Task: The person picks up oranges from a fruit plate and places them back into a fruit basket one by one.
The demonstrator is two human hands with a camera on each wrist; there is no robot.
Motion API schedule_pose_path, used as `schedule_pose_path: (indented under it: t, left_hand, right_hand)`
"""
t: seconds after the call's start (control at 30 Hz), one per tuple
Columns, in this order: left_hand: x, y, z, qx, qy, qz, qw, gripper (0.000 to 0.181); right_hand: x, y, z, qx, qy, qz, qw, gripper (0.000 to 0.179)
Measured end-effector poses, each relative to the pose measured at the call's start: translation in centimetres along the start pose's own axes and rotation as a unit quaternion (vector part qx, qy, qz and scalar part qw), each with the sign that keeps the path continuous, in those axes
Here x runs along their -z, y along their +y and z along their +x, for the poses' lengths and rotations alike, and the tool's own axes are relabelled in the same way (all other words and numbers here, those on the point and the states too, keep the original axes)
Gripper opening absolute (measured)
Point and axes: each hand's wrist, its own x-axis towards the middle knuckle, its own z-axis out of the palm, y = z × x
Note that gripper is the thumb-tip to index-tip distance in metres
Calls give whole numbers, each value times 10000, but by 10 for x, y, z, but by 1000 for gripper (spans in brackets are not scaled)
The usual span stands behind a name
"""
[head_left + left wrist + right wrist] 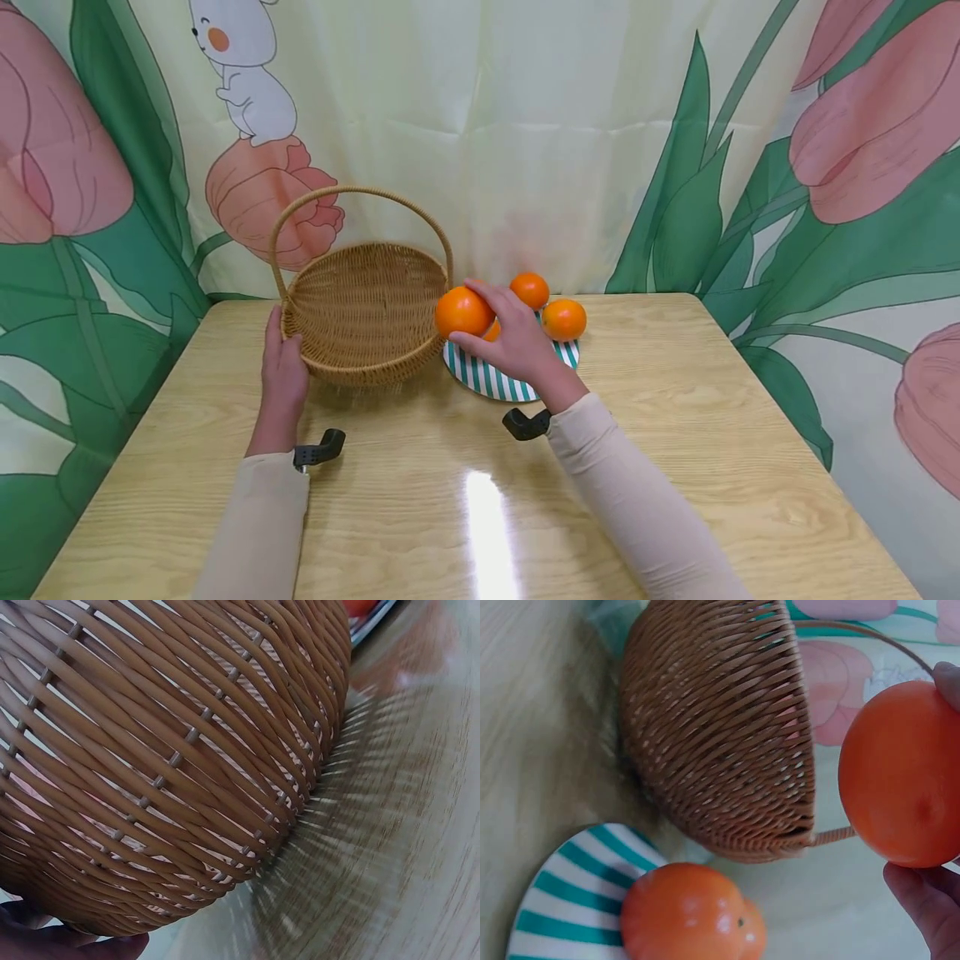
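My left hand (285, 367) grips the left rim of a wicker basket (367, 308) with a tall arched handle. The basket is tilted, its opening facing me, and no fruit shows inside it. In the left wrist view, the woven side of the basket fills most of the picture, with fingers (124, 946) at its lower rim. My right hand (517, 337) holds an orange (463, 312) between thumb and fingers, beside the basket's right rim and above a green-and-white striped plate (487, 381). In the right wrist view, the held orange (904, 776) is raised beyond the basket's rim.
On the plate lie an orange (529, 290) at the back, another orange (564, 319) at the right, and one partly hidden behind my right hand. The wooden table (405, 500) ends at a curtain (540, 167) printed with tulips and a white animal.
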Motion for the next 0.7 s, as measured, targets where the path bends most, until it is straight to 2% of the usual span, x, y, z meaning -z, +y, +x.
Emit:
schedule_pose_path:
  t: [0.3, 0.43, 0.7]
  left_hand:
    - [1, -4, -2, 45, 26, -37, 10000, 57]
    - [0, -4, -2, -76, -9, 10, 10000, 57]
    - [0, 1, -1, -63, -42, 55, 10000, 56]
  right_hand:
    - [-8, -9, 14, -186, -190, 312, 9992, 72]
    - [-12, -12, 18, -111, -150, 337, 9993, 70]
    - [-19, -21, 32, 112, -226, 325, 9992, 70]
